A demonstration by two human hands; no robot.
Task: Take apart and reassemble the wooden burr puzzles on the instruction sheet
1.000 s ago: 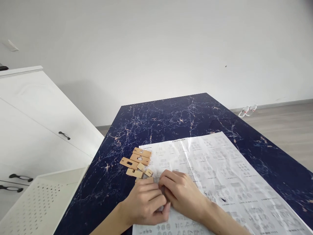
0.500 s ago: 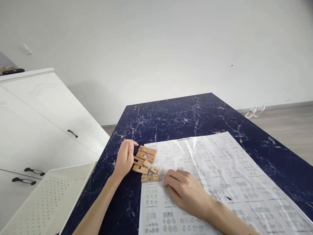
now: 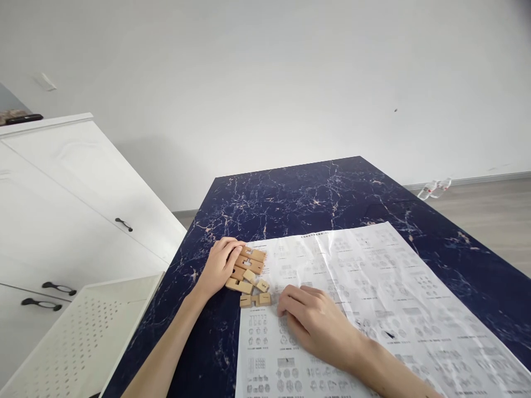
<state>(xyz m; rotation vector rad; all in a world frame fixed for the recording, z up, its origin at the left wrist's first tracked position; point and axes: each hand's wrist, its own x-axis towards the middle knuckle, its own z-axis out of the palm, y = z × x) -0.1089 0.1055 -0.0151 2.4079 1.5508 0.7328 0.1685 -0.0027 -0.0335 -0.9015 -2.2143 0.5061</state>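
Note:
My left hand point(image 3: 220, 265) lies over the left ends of several notched wooden puzzle pieces. Its fingertips and thumb are closed at the end of the farthest piece point(image 3: 254, 255), partly covering it. Just below is a second notched piece point(image 3: 251, 265), with a darker slotted piece point(image 3: 238, 273) half hidden by the hand. Nearer to me are smaller blocks, one with a dark marking point(image 3: 262, 286), and a notched bar point(image 3: 255, 300). My right hand point(image 3: 309, 315) rests on the printed sheet point(image 3: 332, 254), right of the pieces, its fingers curled together with nothing seen in them.
The creased sheet, full of small diagrams, covers much of the dark blue marbled table point(image 3: 290, 193). A white cabinet point(image 3: 83, 182) and a perforated white surface point(image 3: 83, 331) stand on the left. Clear plastic bottles point(image 3: 434, 189) are on the floor at right.
My left hand has moved right, from beside the pieces onto their left ends, and its fingers have closed at the farthest one. My right hand stays where it was.

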